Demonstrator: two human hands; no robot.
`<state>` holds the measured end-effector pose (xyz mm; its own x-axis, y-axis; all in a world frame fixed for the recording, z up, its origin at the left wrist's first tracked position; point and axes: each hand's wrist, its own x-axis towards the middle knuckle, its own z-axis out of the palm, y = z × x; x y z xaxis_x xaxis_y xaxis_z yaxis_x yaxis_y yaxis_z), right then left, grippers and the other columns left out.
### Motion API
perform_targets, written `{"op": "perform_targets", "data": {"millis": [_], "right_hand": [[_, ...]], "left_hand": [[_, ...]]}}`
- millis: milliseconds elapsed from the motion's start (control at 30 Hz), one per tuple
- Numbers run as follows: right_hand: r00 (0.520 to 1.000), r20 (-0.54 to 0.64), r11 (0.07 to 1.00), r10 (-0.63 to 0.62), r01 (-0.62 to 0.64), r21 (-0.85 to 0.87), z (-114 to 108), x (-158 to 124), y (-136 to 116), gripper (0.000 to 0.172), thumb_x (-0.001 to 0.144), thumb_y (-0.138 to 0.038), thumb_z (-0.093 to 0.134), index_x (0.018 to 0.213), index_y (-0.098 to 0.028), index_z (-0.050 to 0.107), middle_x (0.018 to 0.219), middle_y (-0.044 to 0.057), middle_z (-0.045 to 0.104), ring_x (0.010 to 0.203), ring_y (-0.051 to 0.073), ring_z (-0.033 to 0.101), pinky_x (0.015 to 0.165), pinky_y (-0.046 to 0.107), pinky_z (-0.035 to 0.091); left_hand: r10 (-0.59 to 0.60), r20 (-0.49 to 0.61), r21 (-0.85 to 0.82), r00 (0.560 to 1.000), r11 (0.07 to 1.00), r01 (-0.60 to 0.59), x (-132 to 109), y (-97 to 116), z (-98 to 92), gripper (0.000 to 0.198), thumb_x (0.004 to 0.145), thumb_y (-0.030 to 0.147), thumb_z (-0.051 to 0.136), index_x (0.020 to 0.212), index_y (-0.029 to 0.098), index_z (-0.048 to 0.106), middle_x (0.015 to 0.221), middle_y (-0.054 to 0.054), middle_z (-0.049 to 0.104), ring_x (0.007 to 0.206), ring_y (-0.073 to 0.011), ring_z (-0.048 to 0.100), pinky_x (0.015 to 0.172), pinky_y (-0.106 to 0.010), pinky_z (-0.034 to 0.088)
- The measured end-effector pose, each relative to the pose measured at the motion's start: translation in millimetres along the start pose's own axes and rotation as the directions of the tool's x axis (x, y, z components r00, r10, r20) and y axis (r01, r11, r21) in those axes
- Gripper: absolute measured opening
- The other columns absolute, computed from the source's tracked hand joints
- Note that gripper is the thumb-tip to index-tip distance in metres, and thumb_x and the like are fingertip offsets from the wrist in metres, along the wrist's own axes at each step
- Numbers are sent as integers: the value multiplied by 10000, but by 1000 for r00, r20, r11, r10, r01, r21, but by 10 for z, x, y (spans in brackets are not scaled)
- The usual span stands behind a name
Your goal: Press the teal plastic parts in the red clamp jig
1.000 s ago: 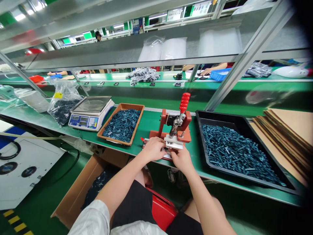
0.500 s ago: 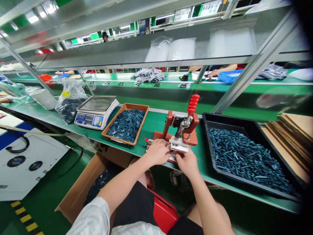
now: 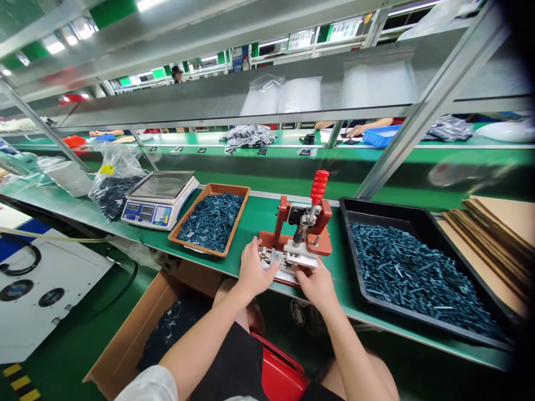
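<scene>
Clamp [image 3: 301,229]: one; hands [image 3: 254,272] [image 3: 317,284]: two, touching its fixture (trays [image 3: 238,224] [image 3: 387,214]: two).

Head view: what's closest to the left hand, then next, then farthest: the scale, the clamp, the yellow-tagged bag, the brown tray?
1. Clamp: at the left hand, mostly to its right.
2. Brown tray: left of the hand.
3. Scale: left of the tray.
4. Yellow-tagged bag: left of the scale.
</scene>
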<state>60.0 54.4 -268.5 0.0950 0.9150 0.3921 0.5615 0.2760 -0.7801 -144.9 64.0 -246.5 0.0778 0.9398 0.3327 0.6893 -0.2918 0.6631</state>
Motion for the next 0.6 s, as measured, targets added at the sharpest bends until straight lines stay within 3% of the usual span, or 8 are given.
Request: {"op": "perform_targets", "data": {"millis": [100,233,433,600], "right_hand": [[999,32,998,38,-40,56,-34,10,45,343,817,-459,561,985,-196,702,1069,106,693,982,289,660,921,427,533],[972,142,974,187,-202,100,-124,58,166,423,800,-492,582,1059,-171,674,1031,116,726,935,303,685,895,448,538],[921,293,932,256,-316,177,-171,165,199,417,738,-489,667,1002,-172,724,1037,112,749,972,346,693,908,469,542],[901,335,885,277,-375,275,-180,175,130,448,743,-482,706,1042,-149,732,998,100,752,931,322,699,865,433,570]], "left_hand": [[106,95,199,990,972,-123,-18,50,-54,1044,842,561,728,1554,83,132,1504,-243,434,1443,-362,356,1250,-611,148],[113,191,291,975,942,-166,2,57,-170,1168,763,629,793,1557,68,145,1430,-240,514,1370,-346,459,1246,-592,170],[99,177,266,979,953,-145,-3,57,-141,1023,823,529,742,1540,39,203,1437,-252,511,1375,-335,456,1247,-575,188],[134,213,322,968,926,-199,1,76,-110,906,871,465,674,1531,15,248,1534,-279,386,1465,-357,340,1253,-578,162]]}}
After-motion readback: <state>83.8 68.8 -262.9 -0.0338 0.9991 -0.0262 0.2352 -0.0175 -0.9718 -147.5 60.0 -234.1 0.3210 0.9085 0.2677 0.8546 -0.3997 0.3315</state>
